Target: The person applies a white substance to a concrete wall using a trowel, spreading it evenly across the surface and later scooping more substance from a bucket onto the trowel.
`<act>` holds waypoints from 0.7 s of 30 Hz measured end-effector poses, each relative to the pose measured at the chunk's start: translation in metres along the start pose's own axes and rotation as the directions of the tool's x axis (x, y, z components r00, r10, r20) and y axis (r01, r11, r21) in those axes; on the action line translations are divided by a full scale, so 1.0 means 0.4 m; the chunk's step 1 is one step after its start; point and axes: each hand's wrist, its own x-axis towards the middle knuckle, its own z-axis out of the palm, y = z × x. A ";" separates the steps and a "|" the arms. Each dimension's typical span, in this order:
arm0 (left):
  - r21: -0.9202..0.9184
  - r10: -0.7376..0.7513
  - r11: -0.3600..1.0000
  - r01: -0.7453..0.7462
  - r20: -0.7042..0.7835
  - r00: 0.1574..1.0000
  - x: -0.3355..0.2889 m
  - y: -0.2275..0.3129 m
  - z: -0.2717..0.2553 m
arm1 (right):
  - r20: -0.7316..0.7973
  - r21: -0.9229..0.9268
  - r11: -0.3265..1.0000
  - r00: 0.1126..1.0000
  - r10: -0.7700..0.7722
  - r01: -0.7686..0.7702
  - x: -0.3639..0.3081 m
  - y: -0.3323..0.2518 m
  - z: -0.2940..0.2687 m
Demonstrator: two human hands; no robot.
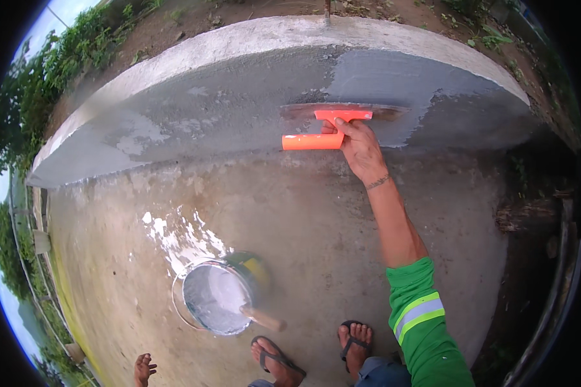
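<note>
My right hand [361, 149] is closed around the orange handle of a plastering trowel [310, 142]. The trowel's long thin blade lies against the face of a low curved wall [252, 80]. Smooth, wet-looking grey coating covers the wall to the right of and above the blade, and the surface to the left is patchy and rougher. Down at the lower left edge, my left hand [144, 369] hangs away from the wall, its fingers loosely bent and apart, with nothing in it.
A bucket [257, 274] of whitish paste stands on the concrete floor [316, 213], a wooden-handled tool [265, 320] sticking out over its rim. White splashes [181, 238] spread beside it. My sandalled feet [355, 342] are close by. A railing [35, 258] runs along the left.
</note>
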 end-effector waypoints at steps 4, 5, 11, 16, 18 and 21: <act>0.053 0.038 0.998 -0.039 0.013 0.999 0.012 0.065 0.029 | 0.112 -0.069 0.993 0.990 -0.085 0.093 -0.027 -0.233 0.153; 0.057 0.064 0.996 -0.064 0.012 0.998 0.016 0.090 0.042 | 0.103 -0.080 0.993 0.991 -0.083 0.092 -0.030 -0.267 0.186; 0.064 0.085 0.994 -0.088 0.050 0.995 0.011 0.135 0.080 | 0.219 -0.041 0.973 0.952 -0.215 0.229 -0.122 -0.320 0.172; 0.070 0.091 0.992 -0.100 0.125 0.988 0.030 0.146 0.097 | -0.002 0.018 0.999 0.999 -0.045 0.045 -0.200 -0.145 -0.211; 0.075 0.079 0.993 -0.089 0.128 0.989 0.038 0.110 0.059 | -0.080 0.076 0.997 0.996 -0.028 0.034 -0.184 -0.038 -0.325; 0.041 0.034 0.998 -0.039 0.116 0.993 0.015 0.119 0.068 | -0.156 0.068 0.998 0.987 0.026 -0.016 -0.156 0.034 -0.429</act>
